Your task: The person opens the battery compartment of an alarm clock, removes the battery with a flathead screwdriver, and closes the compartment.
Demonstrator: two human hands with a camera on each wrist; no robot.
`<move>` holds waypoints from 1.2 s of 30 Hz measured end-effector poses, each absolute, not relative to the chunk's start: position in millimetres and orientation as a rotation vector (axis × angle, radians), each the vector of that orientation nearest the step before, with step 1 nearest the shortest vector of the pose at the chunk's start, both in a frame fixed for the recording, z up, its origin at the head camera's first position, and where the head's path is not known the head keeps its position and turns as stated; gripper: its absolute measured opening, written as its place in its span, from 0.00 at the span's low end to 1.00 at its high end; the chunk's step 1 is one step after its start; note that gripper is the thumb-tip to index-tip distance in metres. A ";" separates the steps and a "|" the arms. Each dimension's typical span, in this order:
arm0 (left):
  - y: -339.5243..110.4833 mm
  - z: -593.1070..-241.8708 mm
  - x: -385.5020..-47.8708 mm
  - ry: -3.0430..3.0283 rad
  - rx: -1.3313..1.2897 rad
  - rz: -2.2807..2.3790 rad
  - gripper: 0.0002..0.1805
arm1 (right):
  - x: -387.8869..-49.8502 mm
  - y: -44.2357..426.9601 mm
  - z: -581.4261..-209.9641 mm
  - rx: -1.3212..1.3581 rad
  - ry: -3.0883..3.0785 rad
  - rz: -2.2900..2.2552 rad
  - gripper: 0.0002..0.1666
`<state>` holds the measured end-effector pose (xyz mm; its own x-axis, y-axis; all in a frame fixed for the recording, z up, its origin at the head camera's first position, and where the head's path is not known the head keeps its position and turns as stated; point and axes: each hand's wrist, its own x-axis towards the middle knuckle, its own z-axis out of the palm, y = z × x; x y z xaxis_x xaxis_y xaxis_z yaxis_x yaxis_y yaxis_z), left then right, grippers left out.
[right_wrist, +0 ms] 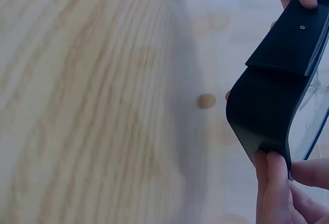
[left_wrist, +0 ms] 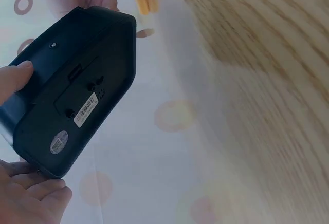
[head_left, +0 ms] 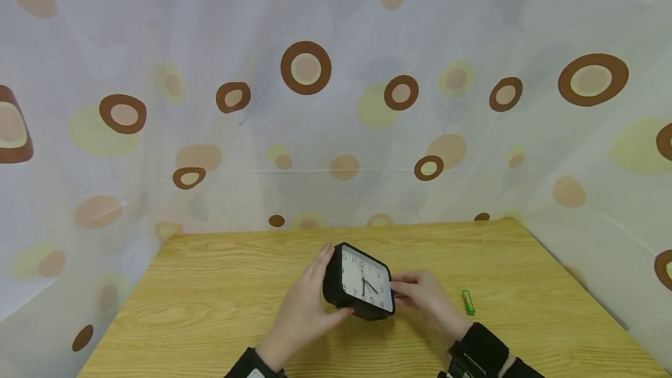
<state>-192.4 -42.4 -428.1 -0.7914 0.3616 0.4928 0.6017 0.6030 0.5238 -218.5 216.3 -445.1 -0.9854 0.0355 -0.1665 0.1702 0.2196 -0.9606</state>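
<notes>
A black square alarm clock (head_left: 374, 273) with a white dial is held tilted above the table, its face toward the head camera. My left hand (head_left: 307, 308) grips its left side, with the thumb under the bottom and the fingers along the side. My right hand (head_left: 427, 301) pinches the right edge between thumb and fingers, as the right wrist view also shows. In the left wrist view the clock's back (left_wrist: 77, 95) shows small knobs, a barcode label (left_wrist: 86, 110) and a round sticker (left_wrist: 59, 142).
A green battery (head_left: 468, 303) lies on the wood-grain table (head_left: 220, 296), to the right of the right hand. Behind the table and along its sides hangs a pale sheet (head_left: 336, 127) with brown and beige ovals.
</notes>
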 end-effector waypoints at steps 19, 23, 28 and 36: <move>-51.3 -441.4 -209.6 -2.657 -0.662 -1.065 0.59 | -234.2 213.9 -436.7 0.167 2.611 -1.731 0.14; -54.2 -447.4 -211.1 -2.695 -0.654 -1.115 0.57 | -237.9 211.4 -439.7 0.130 2.681 -1.666 0.12; -56.6 -454.9 -217.2 -2.726 -0.653 -1.197 0.54 | -242.4 207.3 -442.1 0.095 2.767 -1.545 0.10; -59.3 -463.2 -227.0 -2.797 -0.711 -1.274 0.47 | -244.7 202.0 -440.9 0.064 2.850 -1.403 0.07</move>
<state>-227.0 -59.3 -463.2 -0.8984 0.4047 0.1706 0.3943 0.5724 0.7189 -244.7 202.0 -440.9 -0.9985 0.0520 0.0142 0.0204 0.6091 -0.7928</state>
